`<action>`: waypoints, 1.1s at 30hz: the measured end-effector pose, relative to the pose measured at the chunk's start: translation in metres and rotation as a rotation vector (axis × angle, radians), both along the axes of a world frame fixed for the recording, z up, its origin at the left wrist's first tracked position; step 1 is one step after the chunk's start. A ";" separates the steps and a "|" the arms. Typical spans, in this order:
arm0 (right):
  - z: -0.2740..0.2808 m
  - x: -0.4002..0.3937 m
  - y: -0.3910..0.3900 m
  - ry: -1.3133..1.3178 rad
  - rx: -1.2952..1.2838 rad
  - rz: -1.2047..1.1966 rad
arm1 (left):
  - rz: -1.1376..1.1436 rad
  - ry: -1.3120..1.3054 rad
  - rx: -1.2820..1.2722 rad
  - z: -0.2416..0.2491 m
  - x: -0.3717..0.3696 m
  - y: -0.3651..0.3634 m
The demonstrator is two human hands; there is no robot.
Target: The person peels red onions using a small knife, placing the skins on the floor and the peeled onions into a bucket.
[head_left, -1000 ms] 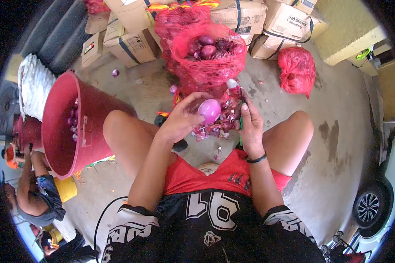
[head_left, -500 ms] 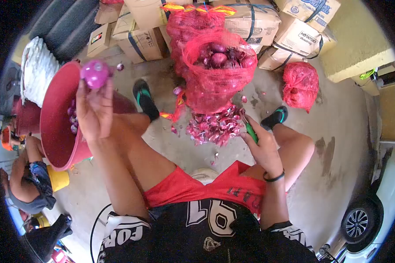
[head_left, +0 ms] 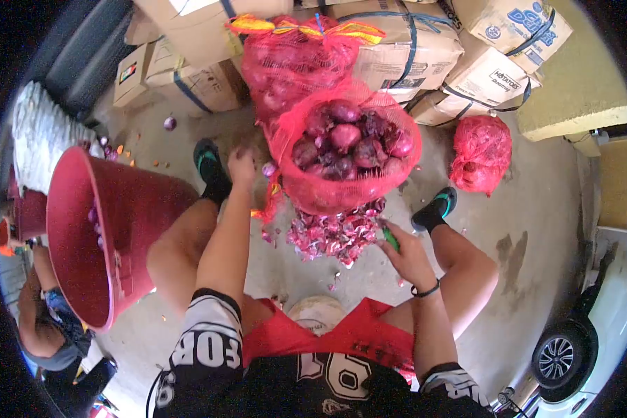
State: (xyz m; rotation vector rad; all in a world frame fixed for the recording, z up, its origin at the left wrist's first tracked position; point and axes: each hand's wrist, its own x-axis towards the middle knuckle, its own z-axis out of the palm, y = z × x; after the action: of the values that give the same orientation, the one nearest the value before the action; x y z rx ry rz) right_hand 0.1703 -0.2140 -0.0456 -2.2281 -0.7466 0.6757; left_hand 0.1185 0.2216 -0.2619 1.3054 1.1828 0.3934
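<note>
My left hand (head_left: pixel 242 166) is blurred, over the floor left of the open red mesh bag (head_left: pixel 341 188); its fingers are too smeared to read. A small onion (head_left: pixel 269 169) lies just right of it. Red onions (head_left: pixel 345 138) show in the bag's mouth. My right hand (head_left: pixel 409 261) is closed on a green-handled knife (head_left: pixel 391 240), just right of a pile of purple onion peels (head_left: pixel 334 235). To the left, a large red tub (head_left: pixel 143 209) leans with its mouth facing left, and some onions (head_left: pixel 95 214) are visible inside.
Another full mesh bag (head_left: pixel 296 70) stands behind the open one, before stacked cardboard boxes (head_left: pixel 404 49). A smaller red bag (head_left: pixel 481 153) sits at the right. Another person (head_left: pixel 45 327) is at the far left. A car wheel (head_left: pixel 561 357) is at the lower right.
My left hand has moved right and away from the tub, and the onion it held up is no longer in view there. My right hand still holds the knife. The view has shifted.
</note>
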 end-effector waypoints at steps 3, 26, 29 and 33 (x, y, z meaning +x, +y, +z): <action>-0.005 0.006 0.001 0.039 -0.034 -0.050 | -0.298 0.265 0.563 -0.089 -0.001 -0.004; -0.019 -0.009 -0.009 0.095 -0.018 -0.062 | -0.093 0.143 0.449 -0.030 0.000 0.020; -0.034 -0.019 -0.016 -0.013 0.045 -0.010 | 0.138 -0.284 0.022 0.082 -0.012 0.003; -0.019 -0.028 -0.013 -0.024 0.034 0.026 | 0.074 -0.834 -0.144 0.197 -0.054 0.019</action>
State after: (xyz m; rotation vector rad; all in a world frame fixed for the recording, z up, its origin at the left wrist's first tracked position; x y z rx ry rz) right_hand 0.1424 -0.2266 -0.0641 -2.2030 -0.7949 0.6456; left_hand 0.0646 0.2404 -0.0647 0.8265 0.5357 0.7955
